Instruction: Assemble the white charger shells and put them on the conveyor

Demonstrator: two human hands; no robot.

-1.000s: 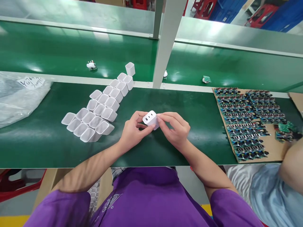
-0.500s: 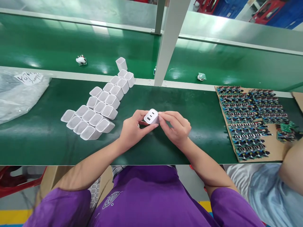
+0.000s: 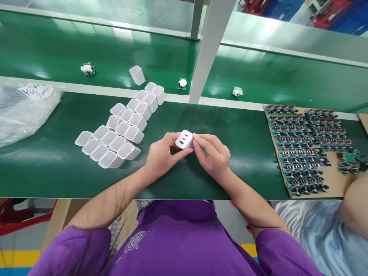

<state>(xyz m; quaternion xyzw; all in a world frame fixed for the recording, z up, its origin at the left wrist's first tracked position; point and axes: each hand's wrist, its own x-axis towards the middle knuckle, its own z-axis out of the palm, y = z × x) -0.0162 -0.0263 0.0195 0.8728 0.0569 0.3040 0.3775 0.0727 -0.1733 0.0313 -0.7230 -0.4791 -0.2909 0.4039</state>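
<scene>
A white charger housing (image 3: 184, 140) with three port openings on its face is held above the green bench, tilted so that face shows. My left hand (image 3: 161, 153) grips it from the left, thumb along the lower edge and index finger behind. From the right, the thumb and fingertips of my right hand (image 3: 212, 153) are closed on its right side. Several white open-topped charger shells (image 3: 117, 143) stand in slanting rows left of my hands. What is inside the held housing is hidden.
Several rows of circuit boards (image 3: 301, 153) lie on cardboard (image 3: 335, 182) at the right, near another person's arm (image 3: 356, 207). A plastic bag (image 3: 25, 115) lies at the left. Behind, a conveyor belt (image 3: 161, 57) carries a shell (image 3: 137, 75) and loose boards (image 3: 182, 83). A post (image 3: 211, 50) rises mid-bench.
The shell and the boards on the belt behind have shifted left, and one board has come out from behind the post. Both hands keep their hold on the charger housing, nearly unmoved.
</scene>
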